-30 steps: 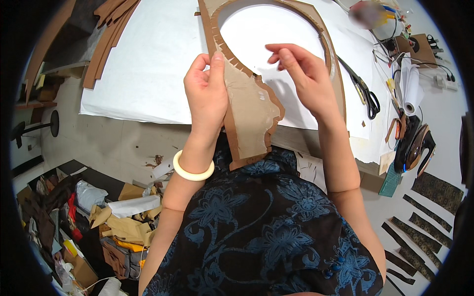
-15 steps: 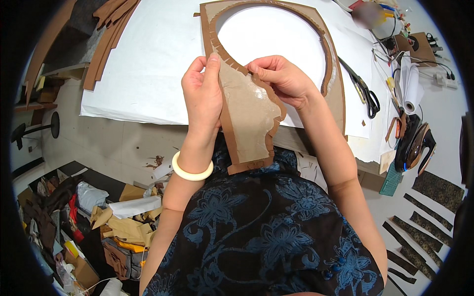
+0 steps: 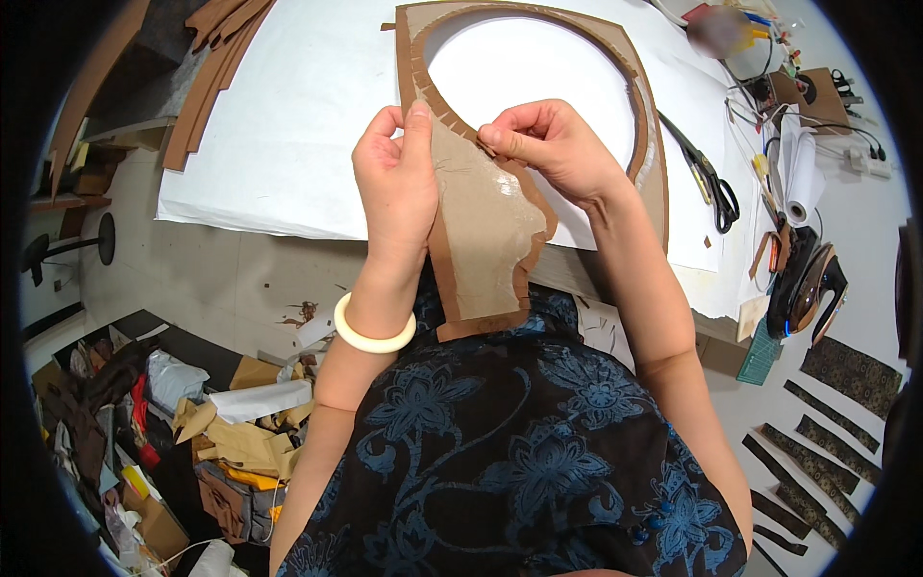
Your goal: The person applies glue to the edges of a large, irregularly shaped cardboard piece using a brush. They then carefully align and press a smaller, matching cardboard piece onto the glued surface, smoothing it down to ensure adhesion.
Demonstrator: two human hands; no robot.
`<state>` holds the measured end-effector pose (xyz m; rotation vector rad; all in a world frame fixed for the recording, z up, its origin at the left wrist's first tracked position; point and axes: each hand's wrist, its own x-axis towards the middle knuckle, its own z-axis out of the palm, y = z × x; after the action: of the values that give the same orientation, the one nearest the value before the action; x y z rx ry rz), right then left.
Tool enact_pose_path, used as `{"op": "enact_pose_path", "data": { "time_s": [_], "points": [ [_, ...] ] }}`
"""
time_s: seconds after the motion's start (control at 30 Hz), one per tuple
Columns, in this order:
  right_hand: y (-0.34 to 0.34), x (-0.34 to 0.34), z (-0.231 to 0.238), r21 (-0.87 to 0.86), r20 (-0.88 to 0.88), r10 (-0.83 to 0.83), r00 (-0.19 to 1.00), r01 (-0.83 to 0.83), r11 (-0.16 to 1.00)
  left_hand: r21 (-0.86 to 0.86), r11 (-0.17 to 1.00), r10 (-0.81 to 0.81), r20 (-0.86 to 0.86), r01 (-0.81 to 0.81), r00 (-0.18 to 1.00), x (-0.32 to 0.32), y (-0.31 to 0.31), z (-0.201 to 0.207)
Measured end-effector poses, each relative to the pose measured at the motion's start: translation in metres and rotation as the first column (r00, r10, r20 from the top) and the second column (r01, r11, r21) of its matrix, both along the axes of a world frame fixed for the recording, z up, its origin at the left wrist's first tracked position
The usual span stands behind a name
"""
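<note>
A large beige panel [image 3: 481, 231] with a brown folded border spans from the white table to my lap. A big rounded opening is cut through its far part. My left hand [image 3: 399, 173] grips the panel's left side, thumb on top and fingers curled beneath. Along the opening's near edge, small slits notch the brown border [image 3: 445, 117]. There my right hand [image 3: 548, 149] pinches the border between thumb and fingertips. To the right of that pinch, the wavy brown edge [image 3: 538, 197] stands out past the beige, beside a shiny patch [image 3: 507, 183].
Black-handled scissors [image 3: 711, 183] lie on the white-covered table [image 3: 279, 125], right of the panel. Farther right are a clothes iron [image 3: 812, 288] and a white roll [image 3: 798, 192]. Brown strips [image 3: 207, 106] lie at the table's left. Scraps [image 3: 240, 442] heap on the floor at left.
My right hand has shifted slightly left along the notched border, still pinching it. The panel's near end has swung a little to the left. My left hand keeps its hold.
</note>
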<state>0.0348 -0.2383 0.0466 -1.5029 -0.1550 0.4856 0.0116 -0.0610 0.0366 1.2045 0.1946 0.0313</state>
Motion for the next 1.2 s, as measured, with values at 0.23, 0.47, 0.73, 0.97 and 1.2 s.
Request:
{"op": "enact_pose_path", "data": {
  "time_s": [0.23, 0.47, 0.73, 0.97, 1.2],
  "points": [
    [0.008, -0.004, 0.006, -0.096, -0.059, -0.030, 0.998, 0.024, 0.995, 0.037, 0.999, -0.008, 0.026, 0.008, 1.000, -0.001, -0.002, -0.004],
    [-0.002, -0.006, -0.022, 0.436, -0.285, 0.106, 0.953, 0.031, 0.899, -0.052, 0.999, -0.010, 0.007, 0.010, 1.000, 0.002, 0.003, -0.005],
    [0.005, -0.012, -0.022, 0.228, -0.088, -0.024, 0.996, 0.043, 0.973, -0.022, 1.000, -0.003, -0.038, 0.003, 0.999, 0.004, 0.004, -0.007],
    [0.007, -0.003, -0.007, 0.060, -0.021, 0.062, 0.998, -0.061, 0.996, 0.060, 0.997, 0.043, -0.019, -0.042, 0.999, 0.001, 0.001, 0.007],
    [0.007, -0.004, -0.027, 0.361, -0.145, 0.084, 0.986, -0.026, 0.932, -0.005, 1.000, -0.019, -0.016, 0.018, 1.000, 0.005, 0.009, 0.001]
  ]
}}
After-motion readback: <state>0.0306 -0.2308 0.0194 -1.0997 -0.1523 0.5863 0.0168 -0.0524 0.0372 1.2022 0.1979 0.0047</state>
